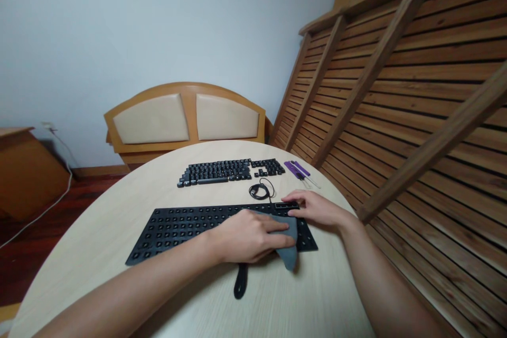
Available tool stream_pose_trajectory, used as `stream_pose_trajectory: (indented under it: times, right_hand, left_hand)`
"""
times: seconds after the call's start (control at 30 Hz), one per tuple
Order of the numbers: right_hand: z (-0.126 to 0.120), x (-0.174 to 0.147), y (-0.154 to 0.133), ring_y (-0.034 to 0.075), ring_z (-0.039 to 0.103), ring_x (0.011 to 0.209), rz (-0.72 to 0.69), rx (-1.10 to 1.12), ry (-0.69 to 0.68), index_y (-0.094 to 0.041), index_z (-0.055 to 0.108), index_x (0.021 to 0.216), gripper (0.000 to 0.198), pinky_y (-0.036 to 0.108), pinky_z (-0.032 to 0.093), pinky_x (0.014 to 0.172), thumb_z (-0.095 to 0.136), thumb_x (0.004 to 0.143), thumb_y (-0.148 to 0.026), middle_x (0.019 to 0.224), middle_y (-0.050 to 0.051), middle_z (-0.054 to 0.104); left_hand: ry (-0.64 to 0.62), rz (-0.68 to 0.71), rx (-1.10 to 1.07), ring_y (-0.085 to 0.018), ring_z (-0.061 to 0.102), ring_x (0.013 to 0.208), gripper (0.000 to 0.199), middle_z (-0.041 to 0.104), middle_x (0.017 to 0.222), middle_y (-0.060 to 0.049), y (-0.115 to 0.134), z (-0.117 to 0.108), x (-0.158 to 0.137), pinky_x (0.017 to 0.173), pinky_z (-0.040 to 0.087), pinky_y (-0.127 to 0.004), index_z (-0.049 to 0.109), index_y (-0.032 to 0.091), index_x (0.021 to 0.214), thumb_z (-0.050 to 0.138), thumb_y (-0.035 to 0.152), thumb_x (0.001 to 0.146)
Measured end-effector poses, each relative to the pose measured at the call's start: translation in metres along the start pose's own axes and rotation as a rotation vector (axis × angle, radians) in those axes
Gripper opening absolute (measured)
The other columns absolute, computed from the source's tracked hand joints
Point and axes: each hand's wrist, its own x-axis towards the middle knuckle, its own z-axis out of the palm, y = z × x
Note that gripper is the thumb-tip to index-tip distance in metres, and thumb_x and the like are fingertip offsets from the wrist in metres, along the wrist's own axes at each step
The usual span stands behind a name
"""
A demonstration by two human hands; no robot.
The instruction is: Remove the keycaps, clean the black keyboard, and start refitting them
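Observation:
A black keyboard base without its keycaps lies on the round table, its bare switch positions showing in rows. My left hand presses a grey cloth onto the right part of the base, fingers laid over the fabric. One corner of the cloth hangs past the base's near edge. At the back right corner, my right hand grips the base, with the thumb on top and the other fingers along the back edge. Under my left hand, a black handle sticks out toward me; its other end is hidden.
Black keycaps lie in keyboard order farther back on the table. A coiled black cable sits behind the base. Purple-handled tools rest at the back right. A slatted wooden panel leans close along the right side.

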Motion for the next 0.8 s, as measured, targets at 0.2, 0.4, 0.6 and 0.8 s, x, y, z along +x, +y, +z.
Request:
stream_pose_trajectory:
  times: [0.2, 0.4, 0.6, 0.8]
  right_hand:
    - [0.008, 0.001, -0.033, 0.025, 0.064, 0.104, -0.109, -0.176, 0.144, -0.020, 0.074, 0.105, 0.029, 0.041, 0.048, 0.098, 0.056, 0.093, -0.039, 0.110, 0.009, 0.072]
    - [0.045, -0.002, -0.077, 0.030, 0.054, 0.123, -0.196, -0.284, 0.009, -0.025, 0.061, 0.132, 0.063, 0.044, 0.041, 0.106, 0.069, 0.080, -0.060, 0.133, 0.009, 0.062]
    - [0.081, -0.002, -0.096, 0.032, 0.050, 0.127, -0.206, -0.429, -0.102, -0.023, 0.060, 0.132, 0.061, 0.047, 0.040, 0.107, 0.072, 0.074, -0.042, 0.147, 0.011, 0.050]
    - [0.100, -0.013, -0.111, 0.029, 0.057, 0.110, -0.145, -0.560, 0.030, -0.014, 0.066, 0.108, 0.029, 0.044, 0.048, 0.092, 0.054, 0.081, -0.018, 0.125, 0.011, 0.064]
  left_hand:
    - [-0.064, 0.031, -0.149, -0.029, 0.057, 0.125, 0.054, 0.059, 0.138, -0.014, -0.003, 0.002, -0.025, 0.103, 0.048, -0.040, 0.050, 0.017, 0.139, 0.053, 0.051, 0.096]
    - [0.081, -0.416, -0.069, -0.024, 0.059, 0.119, 0.028, 0.063, 0.130, -0.012, -0.017, -0.004, -0.071, 0.103, 0.049, -0.043, 0.056, 0.017, 0.122, 0.045, 0.031, 0.101]
    - [0.079, -0.628, -0.016, -0.027, 0.052, 0.130, 0.032, 0.056, 0.141, -0.014, -0.021, 0.017, -0.100, 0.110, 0.044, -0.048, 0.055, 0.016, 0.126, 0.049, 0.033, 0.100]
    - [0.077, -0.633, -0.034, -0.028, 0.047, 0.135, 0.032, 0.053, 0.144, -0.014, -0.021, 0.028, -0.100, 0.115, 0.038, -0.049, 0.056, 0.017, 0.125, 0.052, 0.033, 0.097]
